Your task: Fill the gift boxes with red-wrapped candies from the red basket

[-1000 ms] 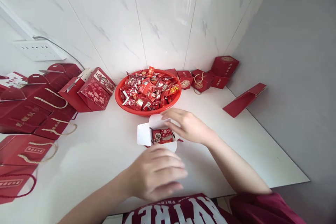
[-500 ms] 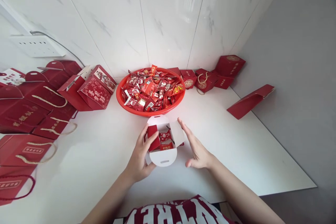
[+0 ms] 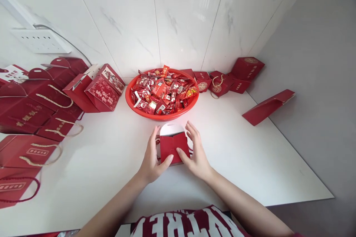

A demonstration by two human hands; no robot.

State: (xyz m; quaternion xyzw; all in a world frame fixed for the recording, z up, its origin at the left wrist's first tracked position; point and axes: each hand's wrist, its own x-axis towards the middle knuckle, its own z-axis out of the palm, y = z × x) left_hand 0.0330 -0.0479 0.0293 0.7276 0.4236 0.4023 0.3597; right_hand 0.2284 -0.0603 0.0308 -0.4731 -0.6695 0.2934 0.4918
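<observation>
Head view: in front of the round red plastic basin (image 3: pixel 162 116), the left hand (image 3: pixel 152 159) and right hand (image 3: pixel 196 153) hold the small red cardboard box (image 3: pixel 174 148) from both sides. Their thumbs press its folded flaps.

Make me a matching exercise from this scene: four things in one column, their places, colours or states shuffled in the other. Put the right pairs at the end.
Things
1. Basin
2. Socket panel
3. Small box
4. Dark red cord handle

Places, colours or states
A. Between the left hand and the right hand
B. At the lower left edge of the view
C. Heaped with wrapped sweets
D. White, on the wall

Right pairs: 1-C, 2-D, 3-A, 4-B
</observation>
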